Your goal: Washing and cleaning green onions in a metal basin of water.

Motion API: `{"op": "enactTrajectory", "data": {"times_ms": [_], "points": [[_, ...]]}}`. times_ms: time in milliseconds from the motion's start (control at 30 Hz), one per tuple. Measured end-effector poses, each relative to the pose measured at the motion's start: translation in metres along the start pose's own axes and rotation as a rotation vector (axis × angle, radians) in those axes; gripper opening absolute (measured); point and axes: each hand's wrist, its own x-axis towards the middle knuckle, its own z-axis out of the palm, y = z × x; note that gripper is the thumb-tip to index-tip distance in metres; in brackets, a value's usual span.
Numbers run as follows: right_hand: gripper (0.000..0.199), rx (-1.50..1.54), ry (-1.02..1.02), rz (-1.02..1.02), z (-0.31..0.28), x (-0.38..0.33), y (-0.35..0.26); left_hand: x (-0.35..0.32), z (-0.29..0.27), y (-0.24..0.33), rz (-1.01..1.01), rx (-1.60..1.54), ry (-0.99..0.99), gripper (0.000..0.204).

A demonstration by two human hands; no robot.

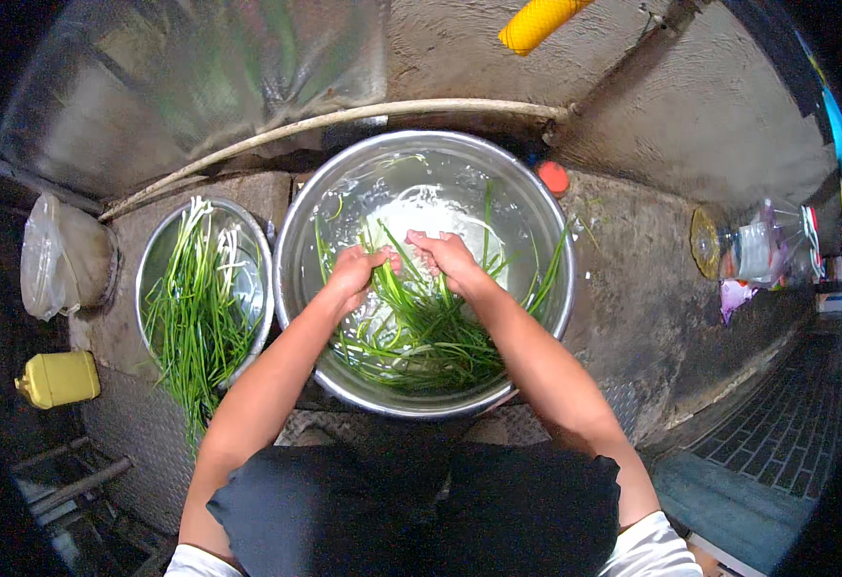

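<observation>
A large round metal basin (291, 327) of water stands right before me, with long scallions (440, 337) lying in it, their green leaves bunched toward the near side. Over the water, my left hand (355, 274) is closed round some of the scallion stalks. Close beside it, my right hand (448, 260) is closed too, with stalks running down from under its fingers. Loose green leaves hang along the basin's right wall. To the left, a smaller metal basin (144, 252) holds a heap of scallions (200, 308), white ends at the far side, green tips drooping over its near rim.
A pale pipe (344, 117) curves along the wall behind the basins. At the left are a bucket with plastic over it (65, 255) and a yellow jug (58, 380). A red round object (553, 178) lies by the big basin's far right; plastic bags (762, 252) sit farther right.
</observation>
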Motion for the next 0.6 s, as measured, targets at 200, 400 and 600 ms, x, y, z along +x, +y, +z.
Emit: {"op": "enactTrajectory", "data": {"times_ms": [200,400,600], "points": [[0.024,0.054,-0.016,-0.024,-0.008,0.003,0.004,0.009,0.010,-0.002,0.013,0.118,0.018,0.031],[0.020,0.108,-0.059,0.036,0.000,0.001,0.009,0.000,0.017,0.001,-0.084,-0.016,-0.218,0.015],[0.022,0.162,-0.144,0.052,0.009,-0.006,0.001,0.000,0.011,0.001,-0.155,0.118,-0.278,0.024]]}}
